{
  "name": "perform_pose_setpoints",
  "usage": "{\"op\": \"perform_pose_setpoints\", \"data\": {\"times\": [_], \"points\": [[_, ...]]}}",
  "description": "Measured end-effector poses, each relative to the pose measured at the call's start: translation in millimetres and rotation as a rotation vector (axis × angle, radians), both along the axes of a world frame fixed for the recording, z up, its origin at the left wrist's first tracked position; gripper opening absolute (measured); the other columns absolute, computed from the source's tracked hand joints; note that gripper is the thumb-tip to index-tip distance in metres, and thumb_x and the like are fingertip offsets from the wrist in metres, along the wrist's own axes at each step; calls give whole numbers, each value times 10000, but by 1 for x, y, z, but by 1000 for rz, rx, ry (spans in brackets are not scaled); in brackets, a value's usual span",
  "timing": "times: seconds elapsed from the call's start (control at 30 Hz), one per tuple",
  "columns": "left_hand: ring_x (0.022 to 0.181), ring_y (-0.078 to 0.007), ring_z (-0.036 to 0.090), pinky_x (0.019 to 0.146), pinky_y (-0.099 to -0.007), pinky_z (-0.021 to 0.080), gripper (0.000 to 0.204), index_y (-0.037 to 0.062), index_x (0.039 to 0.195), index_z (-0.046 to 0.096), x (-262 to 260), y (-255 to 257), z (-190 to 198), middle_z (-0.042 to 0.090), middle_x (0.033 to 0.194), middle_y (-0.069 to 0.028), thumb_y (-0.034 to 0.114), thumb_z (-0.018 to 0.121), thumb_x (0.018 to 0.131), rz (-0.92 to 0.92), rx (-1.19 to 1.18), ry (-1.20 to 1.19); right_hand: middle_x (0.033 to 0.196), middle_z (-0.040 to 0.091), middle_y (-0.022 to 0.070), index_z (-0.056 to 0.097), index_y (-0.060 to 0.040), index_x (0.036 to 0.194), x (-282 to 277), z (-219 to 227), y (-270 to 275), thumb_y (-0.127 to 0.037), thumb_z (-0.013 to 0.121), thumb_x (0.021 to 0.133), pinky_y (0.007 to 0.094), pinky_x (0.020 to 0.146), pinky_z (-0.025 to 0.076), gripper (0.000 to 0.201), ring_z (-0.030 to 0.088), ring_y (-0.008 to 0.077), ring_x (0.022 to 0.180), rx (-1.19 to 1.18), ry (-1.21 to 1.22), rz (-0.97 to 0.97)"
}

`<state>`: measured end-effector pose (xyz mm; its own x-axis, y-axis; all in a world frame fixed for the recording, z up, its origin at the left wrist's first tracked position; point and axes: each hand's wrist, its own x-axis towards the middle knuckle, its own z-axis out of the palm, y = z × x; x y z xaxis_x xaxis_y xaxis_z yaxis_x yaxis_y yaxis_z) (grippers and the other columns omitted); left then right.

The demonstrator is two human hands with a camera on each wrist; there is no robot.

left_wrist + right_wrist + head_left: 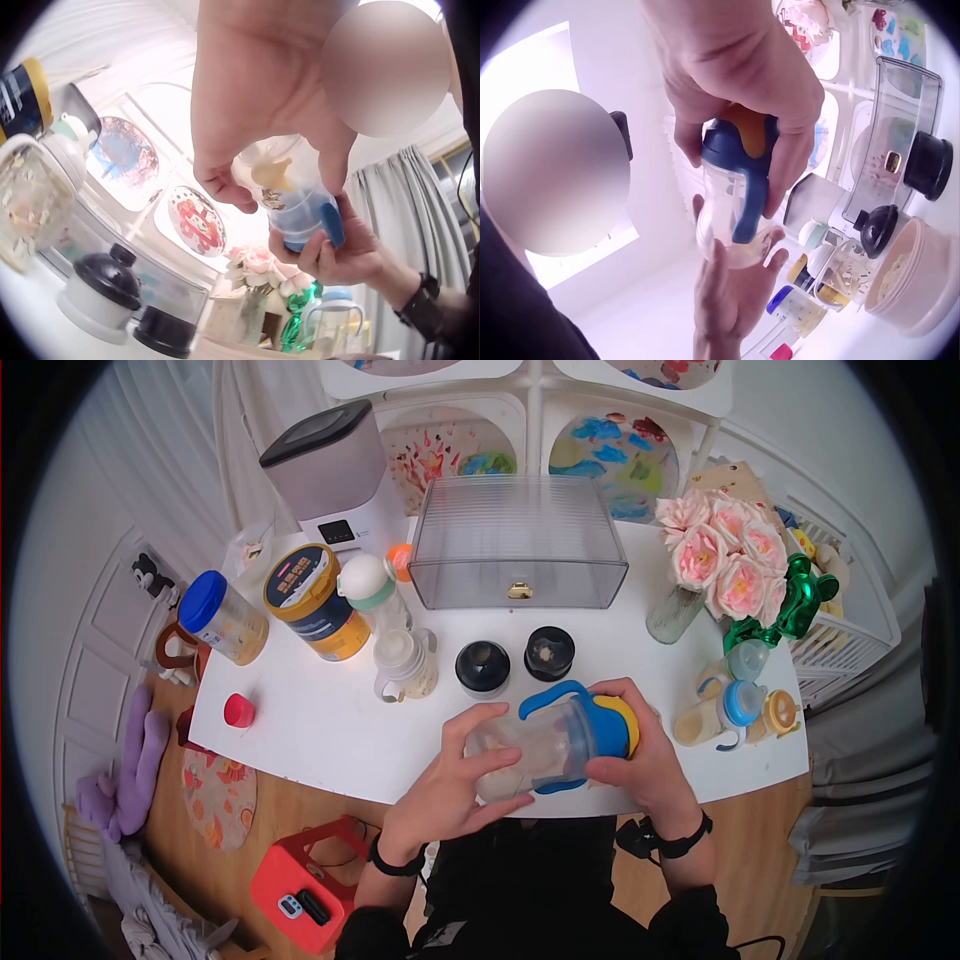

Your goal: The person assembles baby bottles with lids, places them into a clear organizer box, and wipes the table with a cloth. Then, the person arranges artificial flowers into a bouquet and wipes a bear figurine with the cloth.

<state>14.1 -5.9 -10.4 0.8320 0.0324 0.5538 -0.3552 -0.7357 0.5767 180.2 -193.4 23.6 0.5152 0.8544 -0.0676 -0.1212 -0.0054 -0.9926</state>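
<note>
A clear sippy cup (535, 745) with blue side handles and a blue-and-yellow lid (612, 726) lies tilted sideways between both hands, over the table's front edge. Around the lid end curl the fingers and thumb of my right hand (652, 760). My left hand (440, 790) holds the clear body near the base, its fingers spread around it. In the left wrist view, a yellow figure and a small printed design (271, 199) show on the cup's wall. Beyond the cup stand two black-topped containers (483, 667), one with a domed lid and one flatter.
Left on the white table (320, 745) are a blue-lidded jar (226, 618), a yellow-and-navy tub (318, 603), bottles and a red cap (239, 710). Behind stand a grey transparent box (517, 545) and an appliance (335, 475). Flowers (725, 555) and more bottles (715, 712) stand right.
</note>
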Motion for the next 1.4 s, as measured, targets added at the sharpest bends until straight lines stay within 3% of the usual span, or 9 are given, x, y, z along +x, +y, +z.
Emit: {"op": "perform_pose_setpoints", "data": {"times": [0.1,0.17,0.3,0.4,0.67,1.0,1.13,1.23,1.4], "points": [[1238,-350,487,951,-396,489,729,92,1378,358,-1,-8,6,315,1439,-251,211,800,811,-61,-184,-21,1158,534,66,437,-70,1282,0,-7,-2,-185,898,649,290,926,475,792,536,159,1074,116,-184,-24],[1229,-281,495,951,-386,476,697,71,1439,221,0,-17,3,374,1402,-243,223,658,917,-136,-1114,52,1161,535,70,437,-72,1287,2,-6,-4,-174,897,638,292,932,470,802,535,160,1079,149,-314,-8],[1149,-281,529,985,-404,436,757,71,1448,99,-16,-5,24,464,1257,-171,233,619,923,-184,-1103,600,1170,540,83,427,-58,1296,-2,-17,-5,-199,924,628,305,939,463,844,548,169,1084,227,-424,18],[1138,-279,534,968,-390,444,886,83,1446,69,-19,9,10,465,1259,-177,204,723,861,-162,-429,395,1170,543,88,420,-47,1297,-5,-5,-8,-238,945,619,312,937,466,879,559,177,1081,175,-518,30],[1124,-318,541,951,-398,449,922,90,1402,126,-14,5,-25,469,1176,-182,143,803,779,-173,-225,38,1174,525,106,407,-38,1306,-16,-9,-11,-263,935,649,323,935,472,872,544,196,1103,82,-394,59],[957,-141,624,685,-271,505,653,39,1233,525,-13,-6,-21,622,1092,-89,607,354,959,-10,-1297,475,1364,486,186,379,-190,1409,-28,-2,-5,-216,903,685,390,932,521,894,579,358,1165,337,-836,69],[1008,-160,618,716,-276,515,706,49,1303,457,-21,-6,-14,607,1111,-98,650,373,944,-17,-1230,775,1278,550,173,420,-156,1364,-22,-4,-4,-228,899,695,382,923,523,825,591,317,1147,311,-786,137],[1139,-198,541,809,-323,518,618,38,1349,367,-20,-16,-34,504,1270,-115,479,544,953,-96,-1133,319,1216,576,153,446,-106,1308,-29,0,-9,-251,894,705,359,907,524,765,604,267,1104,205,-725,8],[1242,-361,466,1020,-450,432,856,199,1386,354,-9,-4,-27,367,1392,-196,155,875,708,-86,-131,-117,1109,578,102,460,-43,1230,-22,-5,-6,-273,882,720,317,870,521,701,593,184,1017,9,-430,-110]]}}
